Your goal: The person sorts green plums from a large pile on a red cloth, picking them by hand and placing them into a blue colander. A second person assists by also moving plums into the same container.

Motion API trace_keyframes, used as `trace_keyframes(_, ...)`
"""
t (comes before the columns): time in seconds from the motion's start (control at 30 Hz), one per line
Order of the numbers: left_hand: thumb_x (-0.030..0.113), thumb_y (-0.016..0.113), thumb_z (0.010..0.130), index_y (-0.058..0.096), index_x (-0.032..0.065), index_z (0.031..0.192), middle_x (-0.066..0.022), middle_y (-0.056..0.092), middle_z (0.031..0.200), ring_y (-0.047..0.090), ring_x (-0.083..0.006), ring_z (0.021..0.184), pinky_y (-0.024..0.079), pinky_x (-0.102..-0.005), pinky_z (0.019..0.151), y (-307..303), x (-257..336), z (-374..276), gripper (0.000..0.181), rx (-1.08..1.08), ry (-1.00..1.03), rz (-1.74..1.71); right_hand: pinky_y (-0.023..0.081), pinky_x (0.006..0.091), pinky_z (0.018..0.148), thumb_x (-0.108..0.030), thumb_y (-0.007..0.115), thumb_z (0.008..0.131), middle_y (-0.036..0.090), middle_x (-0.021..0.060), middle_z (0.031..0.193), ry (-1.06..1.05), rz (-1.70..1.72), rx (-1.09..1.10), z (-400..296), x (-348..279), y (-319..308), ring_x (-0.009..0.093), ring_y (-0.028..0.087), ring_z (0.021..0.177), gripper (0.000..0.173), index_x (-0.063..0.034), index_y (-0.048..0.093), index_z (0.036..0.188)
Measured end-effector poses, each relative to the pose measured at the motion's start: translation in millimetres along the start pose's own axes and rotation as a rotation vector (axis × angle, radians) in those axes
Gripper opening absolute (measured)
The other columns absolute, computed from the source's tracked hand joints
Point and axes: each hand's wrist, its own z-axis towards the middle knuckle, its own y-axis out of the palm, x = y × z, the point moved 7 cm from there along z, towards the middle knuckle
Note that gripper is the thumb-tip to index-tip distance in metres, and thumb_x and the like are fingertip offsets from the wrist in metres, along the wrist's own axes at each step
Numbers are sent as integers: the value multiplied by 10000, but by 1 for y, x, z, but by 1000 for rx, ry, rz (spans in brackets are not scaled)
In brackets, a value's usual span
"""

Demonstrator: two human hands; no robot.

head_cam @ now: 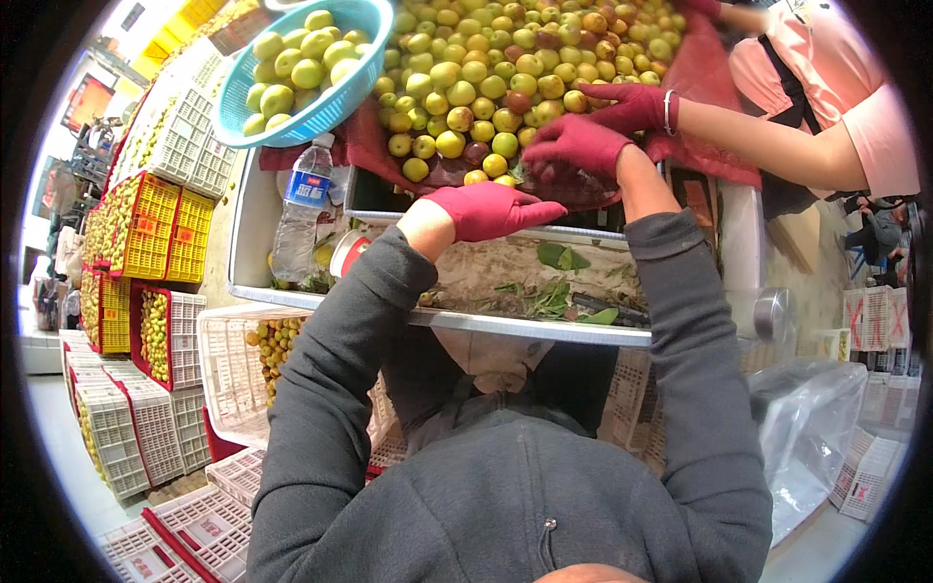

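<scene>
A heap of green, yellow and brown-spotted jujube-like fruits lies on red cloth before me. My left hand, in a dark red glove, is stretched out flat at the near edge of the heap, with nothing visible in it. Beyond it to the right, my right hand reaches down over the near edge of the fruit, its fingers bent. A green leaf shows beside its fingertips; whether they hold anything is hidden. A co-worker's gloved hand rests on the fruit just behind my right hand.
A blue plastic basket of larger green fruits stands left. Below it are a water bottle and a paper cup. Leaves litter the tray. Yellow crates and white crates stack at left; a plastic bag hangs right.
</scene>
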Motion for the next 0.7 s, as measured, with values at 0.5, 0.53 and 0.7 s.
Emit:
trace_keyframes(0.5,780,388,951,620,57,1355,-236,665,1274,620,-405,1199,463,-436,1036,3,5,0,860,-38,11,99,558,302,823,-218,734,925,710,86,1166,-228,-31,511,30,-15,-19,177,689,941,465,-86,593,1348)
trace_keyframes(0.53,821,378,921,626,30,1348,-245,654,1298,606,-405,1227,451,-435,1060,2,6,-2,932,-51,-6,93,557,293,822,-215,712,942,710,84,1169,-191,237,420,22,-19,-14,172,687,937,450,-73,589,1351)
trace_keyframes(0.7,742,381,981,616,115,1369,-244,700,1164,654,-418,1099,492,-466,982,1,12,-2,774,-48,94,67,534,291,819,-170,547,988,629,157,1324,-274,1020,-174,8,-43,14,149,624,964,549,11,430,1492)
